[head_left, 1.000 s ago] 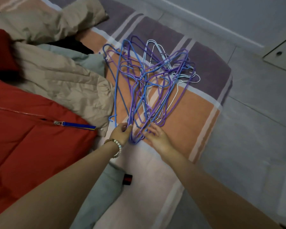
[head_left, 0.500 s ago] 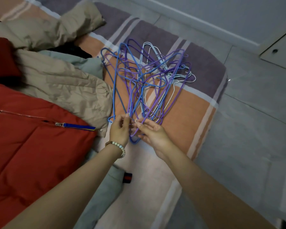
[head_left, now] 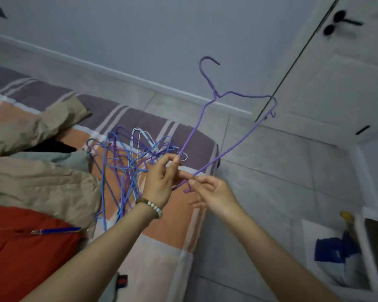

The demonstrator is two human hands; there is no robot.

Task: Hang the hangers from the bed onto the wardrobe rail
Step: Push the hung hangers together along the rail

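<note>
1. 1 purple hanger (head_left: 214,95) is held in the air over the bed's right edge, hook uppermost and tilted toward the white cupboard doors (head_left: 336,83).
2. Left hand (head_left: 159,182), with a bead bracelet (head_left: 154,207) at the wrist: thumb and forefinger pinch the hanger's sloping side wire.
3. Right hand (head_left: 216,195): fingertips pinch the bottom bar near its lower corner.
4. The remaining hangers (head_left: 129,162), blue, purple and white, lie tangled in 1 pile on the bed (head_left: 162,243), near its far right corner.
5. Open room: bare tiled floor (head_left: 271,171) runs along the bed's right edge up to the doors, which are closed.
6. Obstructions: a beige jacket (head_left: 42,182) touches the pile's left side, and a red jacket (head_left: 20,258) fills the bed's near left part.
</note>
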